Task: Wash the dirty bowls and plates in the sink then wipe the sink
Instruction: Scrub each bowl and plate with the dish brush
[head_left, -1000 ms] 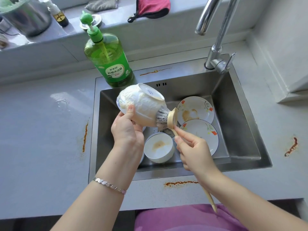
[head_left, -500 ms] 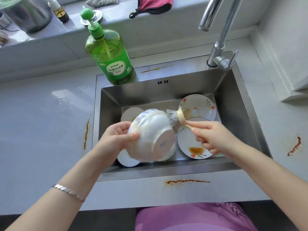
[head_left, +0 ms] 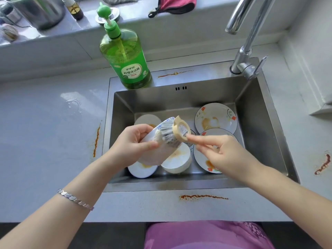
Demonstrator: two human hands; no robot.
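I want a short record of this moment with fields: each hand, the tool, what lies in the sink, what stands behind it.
left hand: grips held bowl, tilted over the sink
right hand: pinches the brush handle
brush: bristles against the held bowl
in sink, stained: far flowered plate, near flowered plate, white bowl, two small white dishes
behind sink: green soap bottle, faucet
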